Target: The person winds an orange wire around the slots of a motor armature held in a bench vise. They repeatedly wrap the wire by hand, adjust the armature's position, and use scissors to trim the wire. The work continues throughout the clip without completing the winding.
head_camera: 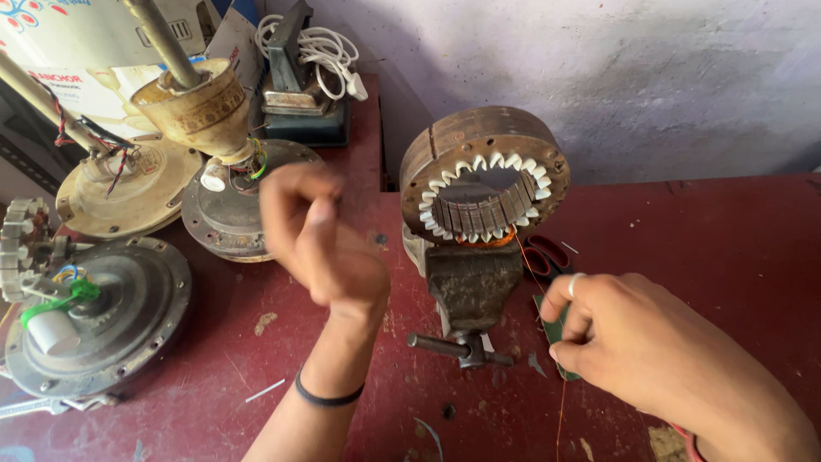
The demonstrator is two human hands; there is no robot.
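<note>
Here, the right hand (611, 329) pinches a thin copper wire (532, 274) and a green strip running up to the ring-shaped stator (485, 171) clamped upright in the vise (469, 287) at table centre, the left hand (321, 239) raised, fingertips together, a white carton (77, 51) at ten o'clock.

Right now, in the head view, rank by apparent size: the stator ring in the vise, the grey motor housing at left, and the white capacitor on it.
1. Grey motor housing
2. Stator ring, close to the housing, so the order is unsure
3. White capacitor, clearly smallest
</note>
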